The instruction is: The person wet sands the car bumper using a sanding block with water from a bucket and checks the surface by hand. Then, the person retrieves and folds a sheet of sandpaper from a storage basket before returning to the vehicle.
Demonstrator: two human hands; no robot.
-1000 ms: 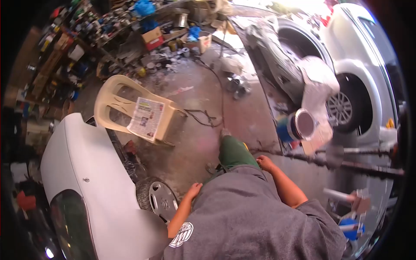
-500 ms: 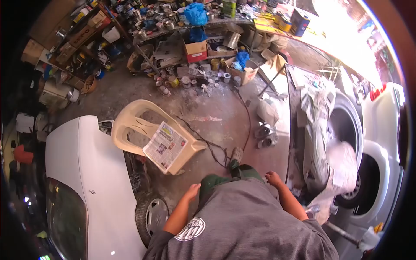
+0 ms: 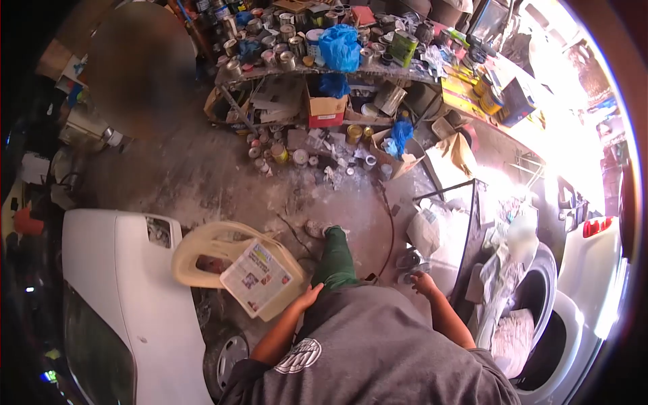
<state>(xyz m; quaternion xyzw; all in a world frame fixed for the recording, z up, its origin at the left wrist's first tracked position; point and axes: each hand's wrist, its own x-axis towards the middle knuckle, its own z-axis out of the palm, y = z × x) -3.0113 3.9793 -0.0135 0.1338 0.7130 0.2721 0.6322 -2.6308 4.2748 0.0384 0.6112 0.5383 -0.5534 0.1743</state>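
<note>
My left hand (image 3: 310,295) hangs beside the green trouser leg (image 3: 335,260), fingers loosely stretched and holding nothing. To its left stands a beige plastic chair (image 3: 185,260), with a folded newspaper (image 3: 256,277) lying on its seat. My right hand (image 3: 423,282) hangs by the other hip, its fingers slightly bent and apart, with nothing in it. Just beyond that hand, some dark cans (image 3: 408,259) stand on the floor close to a pale plastic bag (image 3: 424,231).
A workbench (image 3: 270,75) crowded with cans and a blue plastic bag (image 3: 339,48) spans the back. A white car (image 3: 128,270) is at left, a silver car (image 3: 586,270) at right. A cable (image 3: 391,229) crosses the floor. Blur hides the upper left.
I have stepped forward, one leg now stretched out in front. The bench and its cans appear nearer, and the chair sits lower in view. Both hands stay at my sides.
</note>
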